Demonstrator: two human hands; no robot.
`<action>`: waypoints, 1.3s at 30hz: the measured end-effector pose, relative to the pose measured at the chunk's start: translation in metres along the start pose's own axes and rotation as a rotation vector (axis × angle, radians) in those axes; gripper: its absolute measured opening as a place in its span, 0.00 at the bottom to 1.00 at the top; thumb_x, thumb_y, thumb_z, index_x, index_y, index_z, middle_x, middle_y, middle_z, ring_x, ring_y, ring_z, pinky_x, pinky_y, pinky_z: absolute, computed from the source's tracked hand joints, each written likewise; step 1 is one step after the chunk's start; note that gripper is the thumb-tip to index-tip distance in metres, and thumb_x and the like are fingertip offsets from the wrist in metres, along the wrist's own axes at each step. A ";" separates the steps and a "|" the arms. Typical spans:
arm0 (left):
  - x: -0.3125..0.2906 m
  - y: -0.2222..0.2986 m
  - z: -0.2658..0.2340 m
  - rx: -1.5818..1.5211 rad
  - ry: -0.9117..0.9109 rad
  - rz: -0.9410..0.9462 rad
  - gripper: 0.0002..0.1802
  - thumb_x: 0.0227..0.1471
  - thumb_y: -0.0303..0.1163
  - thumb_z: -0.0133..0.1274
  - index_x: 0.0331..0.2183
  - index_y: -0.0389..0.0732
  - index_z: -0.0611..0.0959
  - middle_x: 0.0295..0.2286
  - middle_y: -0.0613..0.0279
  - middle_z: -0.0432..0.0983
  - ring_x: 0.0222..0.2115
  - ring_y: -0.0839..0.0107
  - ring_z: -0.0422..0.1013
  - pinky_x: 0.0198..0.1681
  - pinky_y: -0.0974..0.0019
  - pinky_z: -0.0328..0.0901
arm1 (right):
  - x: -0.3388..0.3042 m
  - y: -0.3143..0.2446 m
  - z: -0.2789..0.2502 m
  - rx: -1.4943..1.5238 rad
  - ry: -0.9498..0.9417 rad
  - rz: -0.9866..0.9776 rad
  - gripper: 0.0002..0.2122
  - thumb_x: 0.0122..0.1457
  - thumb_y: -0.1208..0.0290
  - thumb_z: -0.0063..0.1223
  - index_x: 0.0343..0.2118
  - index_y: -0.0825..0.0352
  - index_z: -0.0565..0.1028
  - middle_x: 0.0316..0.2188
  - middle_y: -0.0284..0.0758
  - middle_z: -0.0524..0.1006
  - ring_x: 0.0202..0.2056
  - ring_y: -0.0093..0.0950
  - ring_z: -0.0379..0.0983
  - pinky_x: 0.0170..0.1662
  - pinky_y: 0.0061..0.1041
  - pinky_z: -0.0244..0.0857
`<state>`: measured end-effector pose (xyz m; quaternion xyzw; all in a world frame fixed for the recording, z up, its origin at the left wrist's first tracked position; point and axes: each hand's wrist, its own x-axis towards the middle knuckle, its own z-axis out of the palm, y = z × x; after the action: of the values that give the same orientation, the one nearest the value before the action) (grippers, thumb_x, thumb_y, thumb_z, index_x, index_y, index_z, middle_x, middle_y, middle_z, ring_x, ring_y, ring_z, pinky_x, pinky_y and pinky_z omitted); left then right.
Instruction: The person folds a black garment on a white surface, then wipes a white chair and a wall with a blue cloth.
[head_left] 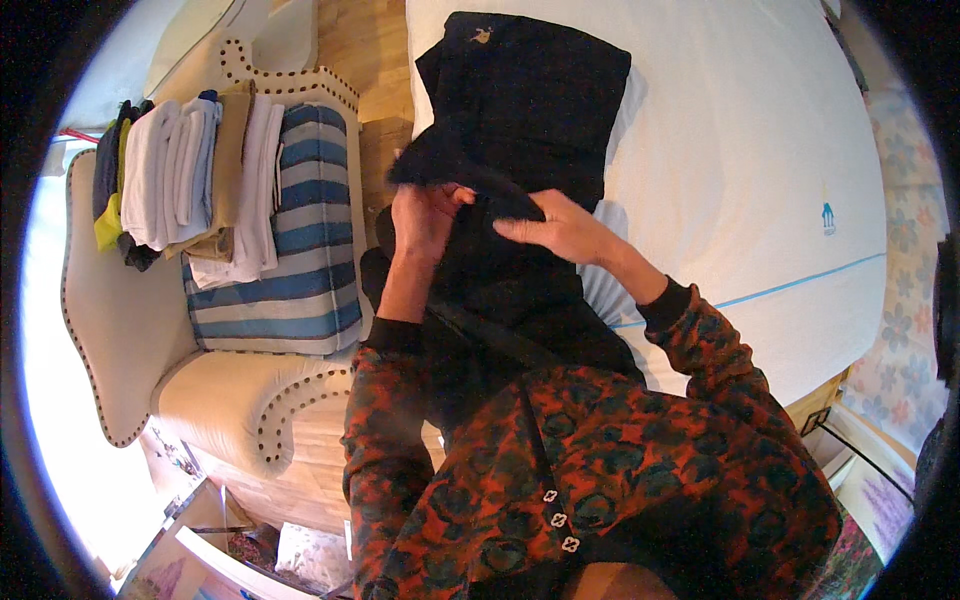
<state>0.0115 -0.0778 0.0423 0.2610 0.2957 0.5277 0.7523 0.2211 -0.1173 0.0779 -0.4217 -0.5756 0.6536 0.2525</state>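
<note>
Both hands on a raised dark fold over the black garment, likely mid-handling of the cloth.

I see the left hand (424,218) closed on one part of the dark fold (455,165) and the right hand (562,230) pinching its other end; I can't tell whether fold and black garment (535,105) are one piece. I judge the next move calls for an even grip at both ends. The garment lies along the left side of the bed (740,180), long axis running away from the wearer, its small tan mark (481,36) at the far left corner; the held fold slants down rightward.
</note>
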 end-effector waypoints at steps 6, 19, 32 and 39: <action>-0.018 -0.005 -0.011 1.055 -0.356 0.057 0.29 0.51 0.23 0.54 0.57 0.40 0.75 0.47 0.55 0.77 0.51 0.64 0.71 0.60 0.60 0.61 | -0.022 -0.003 0.024 0.534 -0.106 0.181 0.18 0.59 0.63 0.63 0.49 0.67 0.77 0.43 0.30 0.79 0.45 0.25 0.74 0.54 0.26 0.66; -0.014 0.023 -0.029 1.255 -0.525 -0.539 0.17 0.57 0.31 0.54 0.45 0.31 0.81 0.34 0.58 0.79 0.38 0.70 0.74 0.45 0.66 0.67 | -0.007 0.008 0.005 0.149 0.186 0.106 0.31 0.52 0.67 0.69 0.58 0.70 0.69 0.51 0.39 0.76 0.52 0.31 0.72 0.59 0.30 0.64; -0.046 0.034 -0.025 0.631 -0.273 -0.613 0.07 0.52 0.30 0.63 0.28 0.39 0.82 0.25 0.77 0.72 0.28 0.83 0.67 0.33 0.71 0.62 | -0.019 0.027 -0.015 0.457 0.083 0.260 0.32 0.56 0.69 0.66 0.60 0.76 0.65 0.54 0.38 0.75 0.53 0.29 0.71 0.61 0.27 0.61; -0.033 0.025 -0.009 0.859 -0.176 -0.592 0.17 0.58 0.37 0.58 0.42 0.33 0.83 0.37 0.64 0.80 0.37 0.77 0.73 0.42 0.72 0.67 | -0.029 0.056 0.002 0.568 0.291 0.264 0.17 0.65 0.65 0.56 0.50 0.72 0.74 0.44 0.35 0.79 0.43 0.26 0.75 0.51 0.26 0.68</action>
<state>-0.0197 -0.1003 0.0589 0.4944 0.4822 0.0998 0.7163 0.2431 -0.1539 0.0313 -0.4945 -0.2690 0.7476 0.3524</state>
